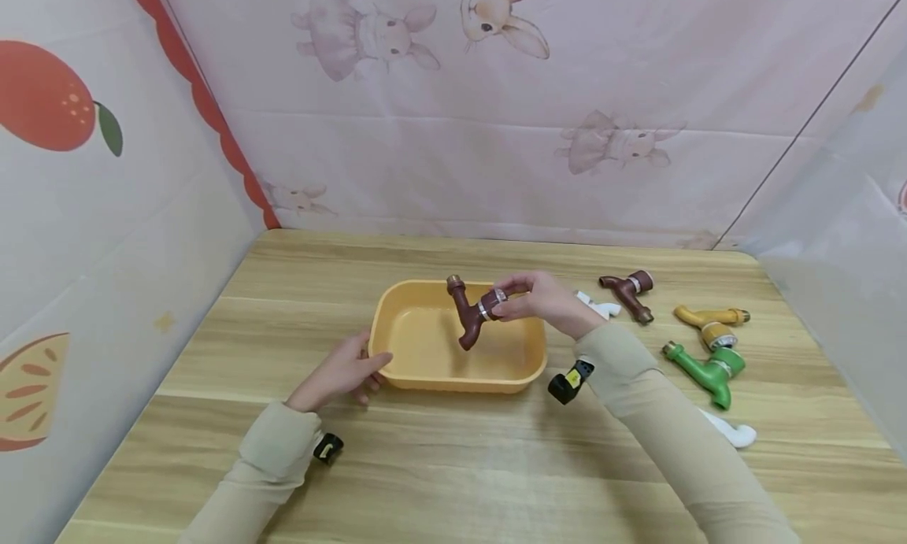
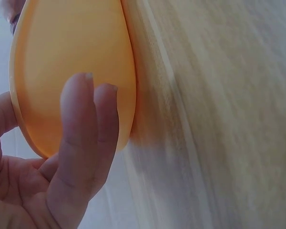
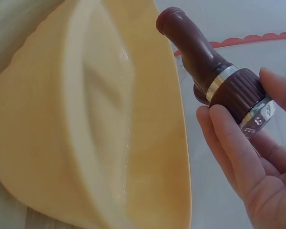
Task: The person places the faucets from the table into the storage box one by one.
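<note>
Pale wood-grain table [image 1: 439,465] bears the tub [image 1: 453,385], whose left end the left hand [image 1: 346,369] pinches between thumb and fingers, likely to steady it. Above the tub, the right hand [image 1: 546,301] grips a brown tap [image 1: 471,317] by its ribbed knob, apparently to leave the spout free.

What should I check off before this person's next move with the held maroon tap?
1. Right grip on the knob of the maroon tap: ok, pinched.
2. Left grip on the yellow basin: ok.
3. Basin standing upright on the table: ok.
4. Tap resting in the basin: not ok, held above it.
5. Green tap apart from the basin: ok.
6. Farther white piece apart from basin: cannot tell, partly hidden.
</note>
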Demonstrator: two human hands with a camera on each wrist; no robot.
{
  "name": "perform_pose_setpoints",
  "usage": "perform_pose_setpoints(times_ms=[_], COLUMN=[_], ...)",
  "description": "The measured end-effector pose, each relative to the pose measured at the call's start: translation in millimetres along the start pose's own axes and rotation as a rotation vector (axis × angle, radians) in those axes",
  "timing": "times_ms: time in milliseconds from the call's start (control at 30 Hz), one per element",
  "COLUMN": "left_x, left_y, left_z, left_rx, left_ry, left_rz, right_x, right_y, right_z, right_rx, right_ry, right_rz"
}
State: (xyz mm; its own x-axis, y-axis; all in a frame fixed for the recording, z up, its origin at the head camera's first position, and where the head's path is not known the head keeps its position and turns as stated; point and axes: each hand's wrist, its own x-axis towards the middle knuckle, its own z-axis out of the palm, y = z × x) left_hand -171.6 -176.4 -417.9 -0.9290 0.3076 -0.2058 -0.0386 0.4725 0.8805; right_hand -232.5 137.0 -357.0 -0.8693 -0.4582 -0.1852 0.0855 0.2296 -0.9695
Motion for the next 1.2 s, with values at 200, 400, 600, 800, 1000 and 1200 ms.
perform_pose_setpoints(times_ms=[200, 400, 600, 800, 1000, 1200], left_x=[-0.5, -0.8, -0.4, -0.3, -0.9, -1.5], left_y=[2.2, 2.2, 2.5, 2.7, 3.1, 3.0], left_z=[-0.4, -0.3, 0.0, -0.2, 0.2, 0.3], left_rx=[0.008, 0.004, 0.000, 0.006, 0.001, -0.006], left_ry=[0.004, 0.007, 0.002, -0.001, 0.001, -0.001], left_rz=[-0.015, -0.028, -0.020, -0.014, -0.014, -0.015], right_x=[10.8, 20.7, 30.5, 38.0, 45.6, 51.7], right_y=[-4.5, -7.7, -6.1, -5.0, -6.6, -8.0], right_z=[6.1, 12.4, 18.6, 24.3, 27.2, 29.4], right_rx=[-0.051, -0.090, -0.088, -0.098, -0.122, -0.168], right_ry=[-0.047, -0.087, -0.128, -0.134, -0.152, -0.179], right_rz=[0.010, -0.004, 0.005, 0.045, 0.068, 0.074])
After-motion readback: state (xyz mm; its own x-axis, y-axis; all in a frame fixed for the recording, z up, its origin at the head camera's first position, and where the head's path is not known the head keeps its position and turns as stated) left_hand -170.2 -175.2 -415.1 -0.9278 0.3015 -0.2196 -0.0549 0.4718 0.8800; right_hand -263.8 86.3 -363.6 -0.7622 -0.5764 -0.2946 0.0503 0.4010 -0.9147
